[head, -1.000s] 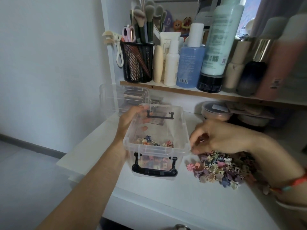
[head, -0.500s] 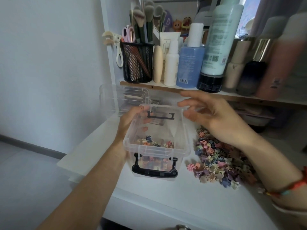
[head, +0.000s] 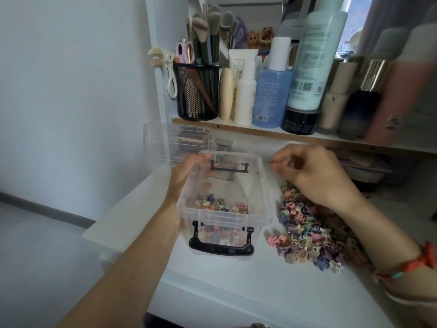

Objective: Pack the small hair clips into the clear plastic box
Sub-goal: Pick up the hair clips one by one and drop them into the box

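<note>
**Left hand holds the box, right hand curled beside its far corner**

The left hand (head: 186,176) grips the left wall of the clear box (head: 224,217). Its thumb lies over the rim, and its fingers show through the plastic on the inside. The right hand (head: 316,178) hangs above the table with its fingers curled inward. The fingertips (head: 275,165) are blurred, so I cannot tell whether they pinch a clip or nothing at all. They sit just beside the box's far right corner, outside the rim.

The box is a small, see-through tub with no lid on and a black latch handle (head: 221,248) at each short end. A thin layer of clips (head: 220,205) in blue, pink, orange and beige covers its near half, and the far half of the floor is bare. Most of the hair clips (head: 314,235) lie loose in a heap on the white table (head: 236,285). They are tiny flower and bow shapes in pastel pink, purple, blue and cream. The heap sits just to the right of the box, under and in front of the right wrist, near the fingertips but not touching them.

The box stands close to the table's left edge, with bare top between it and the front edge. A shelf (head: 248,131) crowded with bottles hangs low over the back, and a second clear box (head: 165,143) stands behind the left hand
</note>
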Demonstrator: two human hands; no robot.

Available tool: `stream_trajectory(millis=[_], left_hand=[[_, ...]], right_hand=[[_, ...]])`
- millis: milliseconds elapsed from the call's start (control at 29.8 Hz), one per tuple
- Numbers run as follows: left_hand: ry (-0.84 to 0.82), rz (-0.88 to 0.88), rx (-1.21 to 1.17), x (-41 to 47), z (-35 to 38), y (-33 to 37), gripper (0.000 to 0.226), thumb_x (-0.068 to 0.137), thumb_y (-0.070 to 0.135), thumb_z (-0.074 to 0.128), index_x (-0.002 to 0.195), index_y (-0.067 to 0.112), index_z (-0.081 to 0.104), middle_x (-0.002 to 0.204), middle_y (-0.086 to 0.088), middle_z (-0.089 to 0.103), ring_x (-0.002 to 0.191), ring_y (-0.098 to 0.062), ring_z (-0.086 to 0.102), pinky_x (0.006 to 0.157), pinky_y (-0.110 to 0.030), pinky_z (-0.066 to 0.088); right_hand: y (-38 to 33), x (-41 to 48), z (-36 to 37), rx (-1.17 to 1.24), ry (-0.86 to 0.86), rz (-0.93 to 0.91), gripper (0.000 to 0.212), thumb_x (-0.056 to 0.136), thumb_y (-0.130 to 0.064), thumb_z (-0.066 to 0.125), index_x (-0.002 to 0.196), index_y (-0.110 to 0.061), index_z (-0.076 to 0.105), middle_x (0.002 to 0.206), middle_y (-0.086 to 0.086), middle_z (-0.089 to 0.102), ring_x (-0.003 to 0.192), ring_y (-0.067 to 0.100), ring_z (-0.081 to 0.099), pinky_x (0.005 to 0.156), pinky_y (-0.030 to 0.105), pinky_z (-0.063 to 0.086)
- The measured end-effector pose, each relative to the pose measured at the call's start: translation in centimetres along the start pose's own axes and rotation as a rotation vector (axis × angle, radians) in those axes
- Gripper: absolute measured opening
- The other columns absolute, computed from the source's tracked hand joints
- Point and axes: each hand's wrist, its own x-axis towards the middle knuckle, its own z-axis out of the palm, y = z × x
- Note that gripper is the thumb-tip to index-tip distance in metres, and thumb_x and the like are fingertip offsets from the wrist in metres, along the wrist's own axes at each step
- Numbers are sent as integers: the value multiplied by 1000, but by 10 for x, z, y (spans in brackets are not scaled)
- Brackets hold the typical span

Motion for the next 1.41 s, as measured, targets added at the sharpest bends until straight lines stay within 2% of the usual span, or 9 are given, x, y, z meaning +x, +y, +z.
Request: stream_trajectory(millis=[168, 302, 437, 538, 773, 975, 1143, 1311, 1411], left_hand=[[10, -2, -1, -3, 3, 2, 23, 92, 20, 40, 82, 20, 60, 77, 3, 61, 74, -11, 57, 71, -27, 39], [6, 0, -19, -2, 3, 2, 20, 90, 22, 43, 82, 19, 61, 65, 9, 65, 72, -10, 58, 72, -28, 39], [-8, 3, -42, -3, 4, 2, 19, 90, 22, 43, 81, 19, 59, 57, 13, 65, 68, -8, 58, 70, -26, 40], [-4, -3, -65, -4, 4, 2, 19, 90, 21, 44, 80, 18, 59, 56, 12, 65, 67, -8, 58, 69, -25, 41], [-14, -12, -65, -2, 4, 2, 11, 83, 26, 52, 80, 19, 60, 59, 12, 66, 71, -10, 58, 70, -26, 41], [9, -11, -51, 0, 2, 0, 16, 88, 24, 47, 81, 19, 60, 64, 9, 66, 73, -11, 57, 72, -27, 40], [-13, -17, -38, 4, -1, -2, 11, 72, 30, 58, 78, 21, 62, 68, 9, 67, 74, -11, 59, 72, -28, 40], [18, -9, -43, 1, 1, 0, 12, 84, 25, 51, 80, 20, 61, 67, 8, 67, 74, -12, 58, 73, -28, 40], [26, -12, -24, 1, 2, 1, 16, 88, 22, 46, 80, 19, 59, 78, 2, 63, 76, -12, 57, 74, -28, 40]], right_hand=[[-15, -4, -3, 89, -229, -68, 37, 76, -41, 59, 111, -37, 51, 93, -20, 59, 78, 2, 55, 73, 11, 40], [-8, -2, -16, 74, -269, -59, 4, 79, -29, 65, 80, -33, 64, 72, -20, 64, 68, -5, 57, 67, 12, 40], [-12, -10, -18, -97, -813, -21, 19, 76, -25, 71, 67, -41, 66, 73, -17, 66, 68, 1, 57, 68, 16, 43], [-10, -14, -11, -218, -925, -14, 12, 75, -27, 72, 79, -38, 68, 84, -18, 68, 76, -4, 58, 75, 12, 44], [-7, -11, -12, -194, -824, 45, 8, 76, -21, 72, 77, -28, 70, 79, -14, 70, 73, -4, 61, 76, 14, 47], [-17, -2, -16, 334, -5, -93, 7, 67, -31, 68, 73, -29, 65, 63, -16, 65, 54, 8, 51, 60, 17, 42], [-17, -3, -16, 225, -63, -114, 10, 74, -27, 67, 80, -33, 62, 67, -23, 63, 58, -2, 52, 62, 10, 39], [-9, -9, -14, -112, -759, -2, 11, 77, -28, 69, 86, -23, 71, 84, -12, 71, 75, -5, 61, 77, 13, 45], [-11, -15, 3, -193, -855, -5, 15, 75, -29, 72, 89, -22, 71, 76, -18, 69, 67, -10, 59, 65, 4, 41]])
